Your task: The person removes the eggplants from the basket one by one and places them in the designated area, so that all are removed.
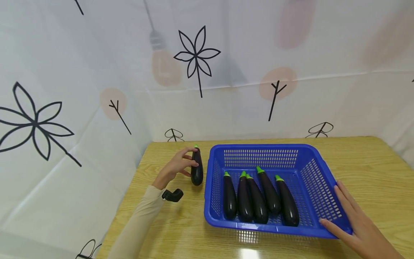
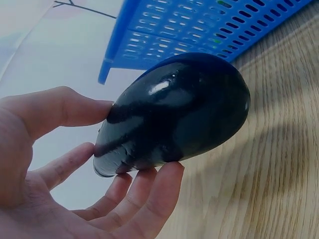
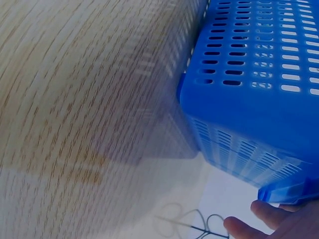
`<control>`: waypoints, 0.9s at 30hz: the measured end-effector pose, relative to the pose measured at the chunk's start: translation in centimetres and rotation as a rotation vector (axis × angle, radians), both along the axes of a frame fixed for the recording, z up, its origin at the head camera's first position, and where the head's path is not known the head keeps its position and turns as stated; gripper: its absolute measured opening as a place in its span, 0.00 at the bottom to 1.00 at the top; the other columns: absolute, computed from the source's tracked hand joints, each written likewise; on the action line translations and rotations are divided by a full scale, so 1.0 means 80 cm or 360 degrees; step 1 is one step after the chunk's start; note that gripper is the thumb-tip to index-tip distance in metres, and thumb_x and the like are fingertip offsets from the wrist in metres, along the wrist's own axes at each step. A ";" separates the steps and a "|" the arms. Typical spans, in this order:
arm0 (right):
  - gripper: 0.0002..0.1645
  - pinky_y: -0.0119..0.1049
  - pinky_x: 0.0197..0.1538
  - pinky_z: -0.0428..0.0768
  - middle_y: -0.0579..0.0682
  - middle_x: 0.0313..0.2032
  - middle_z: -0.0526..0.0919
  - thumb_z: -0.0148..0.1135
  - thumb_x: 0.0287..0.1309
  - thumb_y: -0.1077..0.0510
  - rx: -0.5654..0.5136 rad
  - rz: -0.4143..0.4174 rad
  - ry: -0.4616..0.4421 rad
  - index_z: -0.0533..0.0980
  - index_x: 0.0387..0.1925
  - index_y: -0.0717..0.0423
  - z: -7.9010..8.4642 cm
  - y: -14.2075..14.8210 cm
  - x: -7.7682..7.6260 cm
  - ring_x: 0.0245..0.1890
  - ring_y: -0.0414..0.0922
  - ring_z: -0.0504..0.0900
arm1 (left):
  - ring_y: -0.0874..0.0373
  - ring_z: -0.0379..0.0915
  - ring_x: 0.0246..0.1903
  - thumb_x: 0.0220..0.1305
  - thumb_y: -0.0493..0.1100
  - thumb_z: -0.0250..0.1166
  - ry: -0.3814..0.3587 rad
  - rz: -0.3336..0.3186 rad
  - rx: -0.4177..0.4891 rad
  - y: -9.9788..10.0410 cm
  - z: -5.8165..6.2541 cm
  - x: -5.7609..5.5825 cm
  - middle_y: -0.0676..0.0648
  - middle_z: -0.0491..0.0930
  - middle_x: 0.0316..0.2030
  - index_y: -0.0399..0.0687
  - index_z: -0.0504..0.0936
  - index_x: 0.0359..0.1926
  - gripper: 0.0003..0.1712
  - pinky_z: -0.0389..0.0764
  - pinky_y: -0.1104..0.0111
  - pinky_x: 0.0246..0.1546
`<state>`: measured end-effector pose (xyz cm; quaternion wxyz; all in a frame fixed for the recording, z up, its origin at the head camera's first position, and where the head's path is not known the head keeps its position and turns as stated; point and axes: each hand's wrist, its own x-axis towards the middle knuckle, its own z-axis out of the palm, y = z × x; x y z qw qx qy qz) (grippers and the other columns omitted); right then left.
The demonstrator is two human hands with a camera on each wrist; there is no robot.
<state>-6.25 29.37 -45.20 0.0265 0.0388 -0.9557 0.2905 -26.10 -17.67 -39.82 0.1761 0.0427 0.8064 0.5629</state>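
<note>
In the head view my left hand [image 1: 181,163] holds a dark purple eggplant [image 1: 197,172] by its upper part, left of the blue basket [image 1: 258,146]. The eggplant stands nearly upright, green cap at the top. The left wrist view shows the thumb and fingertips of the left hand [image 2: 55,164] around the narrower end of the glossy eggplant [image 2: 184,109]. Several more eggplants [image 1: 258,201] lie side by side inside the basket, green caps toward the back. At the basket's right side my right hand [image 1: 359,223] rests on the rim with straight fingers, thumb over the front right corner.
The basket has slotted walls and stands on a wood-grain table [image 1: 372,162]. Behind and to the left hangs a white cloth [image 1: 226,108] with leaf drawings. A black strap device [image 1: 173,195] sits at the left wrist.
</note>
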 end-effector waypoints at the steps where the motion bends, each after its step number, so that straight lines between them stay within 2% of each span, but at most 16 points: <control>1: 0.59 0.76 0.51 0.35 0.53 0.72 0.22 0.59 0.60 0.42 0.0000 -0.0001 -0.0003 0.27 0.73 0.47 0.000 0.000 0.000 0.67 0.71 0.30 | 0.45 0.75 0.43 0.59 0.35 0.64 -0.0004 0.0001 -0.0001 0.001 -0.001 -0.001 0.34 0.67 0.54 0.52 0.68 0.64 0.31 0.82 0.51 0.32; 5: 0.59 0.75 0.52 0.34 0.53 0.72 0.22 0.59 0.60 0.42 -0.0002 -0.0002 -0.0003 0.27 0.73 0.47 -0.001 0.000 0.000 0.67 0.71 0.30 | 0.46 0.75 0.43 0.59 0.35 0.64 -0.0015 0.0002 -0.0006 0.003 -0.005 -0.004 0.35 0.67 0.54 0.52 0.69 0.63 0.31 0.81 0.49 0.33; 12: 0.59 0.75 0.52 0.32 0.53 0.72 0.23 0.60 0.60 0.42 -0.0008 0.0009 0.0023 0.28 0.73 0.48 -0.002 0.000 -0.001 0.67 0.70 0.29 | 0.47 0.75 0.42 0.59 0.35 0.64 -0.0038 0.0009 -0.0019 0.007 -0.011 -0.008 0.35 0.68 0.52 0.52 0.70 0.63 0.30 0.83 0.54 0.29; 21: 0.59 0.74 0.53 0.32 0.53 0.72 0.23 0.60 0.60 0.43 -0.0006 0.0004 0.0037 0.28 0.73 0.47 -0.003 0.000 -0.001 0.68 0.69 0.29 | 0.47 0.76 0.42 0.59 0.35 0.64 -0.0046 -0.0016 -0.0027 0.009 -0.019 -0.013 0.35 0.69 0.52 0.50 0.69 0.63 0.30 0.83 0.54 0.29; 27: 0.60 0.74 0.54 0.31 0.52 0.72 0.23 0.61 0.59 0.43 -0.0009 0.0007 0.0046 0.29 0.73 0.47 -0.003 -0.001 0.000 0.68 0.69 0.29 | 0.47 0.75 0.42 0.60 0.36 0.63 -0.0054 -0.0012 -0.0048 0.011 -0.026 -0.014 0.37 0.71 0.50 0.52 0.70 0.63 0.29 0.83 0.55 0.29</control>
